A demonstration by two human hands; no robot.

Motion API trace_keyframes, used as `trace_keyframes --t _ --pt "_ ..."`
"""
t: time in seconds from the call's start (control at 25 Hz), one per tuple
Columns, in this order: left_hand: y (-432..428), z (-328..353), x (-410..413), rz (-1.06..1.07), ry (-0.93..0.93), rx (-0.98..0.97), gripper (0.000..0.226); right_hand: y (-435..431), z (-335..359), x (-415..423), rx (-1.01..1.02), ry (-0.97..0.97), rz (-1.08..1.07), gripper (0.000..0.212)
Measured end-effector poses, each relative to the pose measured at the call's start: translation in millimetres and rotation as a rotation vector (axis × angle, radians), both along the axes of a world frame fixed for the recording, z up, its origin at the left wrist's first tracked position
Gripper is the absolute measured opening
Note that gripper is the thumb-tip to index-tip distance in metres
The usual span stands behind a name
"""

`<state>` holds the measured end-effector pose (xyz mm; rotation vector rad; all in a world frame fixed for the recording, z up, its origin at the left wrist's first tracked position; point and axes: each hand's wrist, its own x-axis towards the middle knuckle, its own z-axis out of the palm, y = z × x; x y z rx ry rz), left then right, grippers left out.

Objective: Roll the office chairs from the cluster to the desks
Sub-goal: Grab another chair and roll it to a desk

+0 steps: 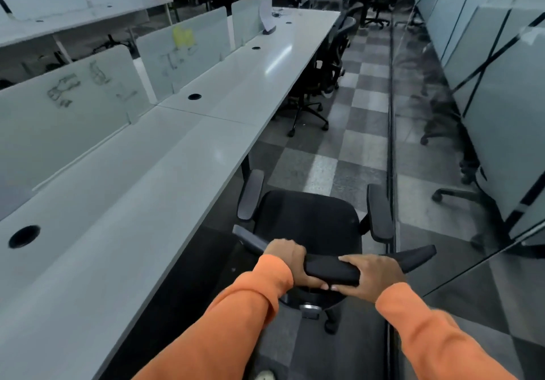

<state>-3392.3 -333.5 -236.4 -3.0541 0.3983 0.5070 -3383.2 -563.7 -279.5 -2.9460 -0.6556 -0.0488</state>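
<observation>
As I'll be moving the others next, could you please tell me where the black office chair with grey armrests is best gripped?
On the black office chair, take the curved top bar of the backrest from behind, as the left hand and right hand grip it now. It is wide and faces the person, so a push should roll the chair straight beside the long white desk.

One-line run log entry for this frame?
office chair: in aisle right of desk, not tucked in | left hand: grips backrest top | right hand: grips backrest top | ahead: parked chair at desk
</observation>
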Motion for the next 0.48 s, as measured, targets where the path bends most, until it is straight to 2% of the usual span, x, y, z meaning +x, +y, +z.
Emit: trace_keyframes --t 0.12,0.24,0.48 --pt "1.1 10.0 47.3 -0.075 0.049 0.027 0.075 2.8 7.4 33.0 0.018 0.024 -0.031 0.075" --pt "-1.4 8.4 90.0 -0.109 0.027 0.038 0.081 1.3 12.0 67.3 0.012 0.016 -0.046 0.072" --pt "-38.1 -1.4 178.6 -0.080 0.023 -0.007 0.086 -33.1 19.6 162.6 -0.090 0.087 -0.036 0.083"
